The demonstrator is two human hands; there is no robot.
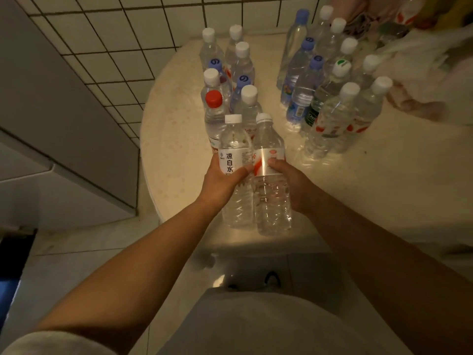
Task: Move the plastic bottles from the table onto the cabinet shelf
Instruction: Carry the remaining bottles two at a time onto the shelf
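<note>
My left hand (222,180) grips a clear bottle with a white label and black characters (231,147). Right beside it, my right hand (294,185) grips a clear bottle with a red-and-white label (270,201). Both bottles are upright, touching each other, above the near edge of the round cream table (179,149). Behind them stands a group of several bottles (230,80), one with a red cap (214,99). A second group of several bottles (330,80) stands to the right, some with blue caps. The cabinet shelf is not recognisable in view.
A white tiled wall (115,34) rises behind the table. A grey cabinet or appliance side (51,111) stands at the left. Plastic bags and clutter (422,60) lie on the table's far right. Tiled floor and my shoes (271,279) show below.
</note>
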